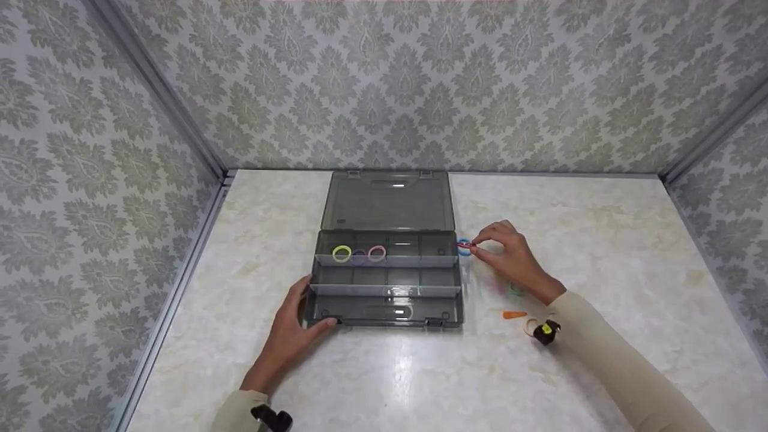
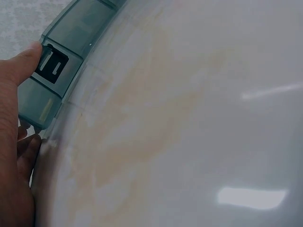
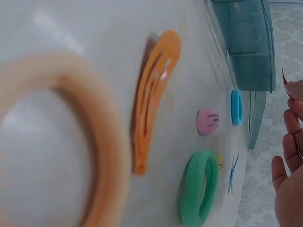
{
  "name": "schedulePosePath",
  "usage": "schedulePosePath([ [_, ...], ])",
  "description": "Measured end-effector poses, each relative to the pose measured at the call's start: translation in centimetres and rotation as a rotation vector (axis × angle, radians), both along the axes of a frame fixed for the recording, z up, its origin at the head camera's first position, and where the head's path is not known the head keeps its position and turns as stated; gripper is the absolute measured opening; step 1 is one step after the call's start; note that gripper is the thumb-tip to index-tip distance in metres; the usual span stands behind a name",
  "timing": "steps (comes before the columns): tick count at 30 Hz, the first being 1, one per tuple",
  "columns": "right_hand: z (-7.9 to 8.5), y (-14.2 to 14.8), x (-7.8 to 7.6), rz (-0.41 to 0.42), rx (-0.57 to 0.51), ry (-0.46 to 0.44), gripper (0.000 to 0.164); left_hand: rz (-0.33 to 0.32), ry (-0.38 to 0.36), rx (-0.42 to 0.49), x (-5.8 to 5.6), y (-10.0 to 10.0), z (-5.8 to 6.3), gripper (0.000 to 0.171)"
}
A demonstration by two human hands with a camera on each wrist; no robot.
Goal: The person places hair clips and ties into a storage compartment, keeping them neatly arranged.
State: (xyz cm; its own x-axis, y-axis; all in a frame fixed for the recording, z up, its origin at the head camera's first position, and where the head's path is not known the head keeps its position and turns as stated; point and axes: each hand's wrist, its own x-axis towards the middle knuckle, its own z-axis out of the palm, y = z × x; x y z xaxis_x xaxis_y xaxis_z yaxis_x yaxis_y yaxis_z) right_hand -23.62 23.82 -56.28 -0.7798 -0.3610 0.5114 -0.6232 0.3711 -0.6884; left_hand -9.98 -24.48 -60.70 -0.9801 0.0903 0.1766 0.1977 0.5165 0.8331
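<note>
A grey see-through compartment box (image 1: 390,276) lies on the table with its lid (image 1: 389,201) folded back. My left hand (image 1: 291,330) grips its front left corner, thumb by the latch (image 2: 52,64). Beside the box's back right edge, my right hand (image 1: 511,255) pinches a red hair clip (image 3: 285,84) between thumb and fingertips, above a blue hair tie (image 3: 236,107). In the back compartment are a yellow hair tie (image 1: 342,254), a purple hair tie (image 1: 359,258) and a pink hair tie (image 1: 377,254).
Right of the box lie an orange hair clip (image 3: 154,101), a peach hair tie (image 3: 106,142), a green hair tie (image 3: 199,187), a pink clip (image 3: 207,122), a small yellow clip (image 3: 219,162) and a thin blue clip (image 3: 232,175). Patterned walls (image 1: 384,90) enclose the table.
</note>
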Motion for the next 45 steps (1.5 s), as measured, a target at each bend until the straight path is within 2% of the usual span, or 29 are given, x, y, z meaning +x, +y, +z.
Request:
schedulePosePath([
  [7, 0.4, -1.7, -0.1, 0.041, 0.01, -0.007, 0.011, 0.009, -0.019, 0.003, 0.1, -0.1, 0.0, 0.107],
  [23, 1.1, -5.1, -0.1, 0.079, 0.113, -0.057, 0.006, -0.002, 0.003, -0.013, -0.1, 0.2, -0.1, 0.107],
  [28, 1.1, -6.2, -0.1, 0.09, 0.115, -0.075, 0.005, -0.004, 0.002, -0.016, 0.0, 0.1, -0.1, 0.107],
  [38, 0.9, -7.2, -0.2, 0.106, 0.119, -0.021, 0.01, -0.004, 0.003, -0.022, -0.1, 0.1, 0.1, 0.106],
  [42, 0.8, -7.5, -0.2, 0.113, 0.129, 0.007, 0.01, 0.0, -0.014, -0.028, -0.2, 0.3, 0.1, 0.106],
  [45, 0.6, -7.7, -0.2, 0.114, 0.137, -0.009, 0.01, 0.011, -0.039, -0.029, -0.1, 0.3, 0.2, 0.107],
])
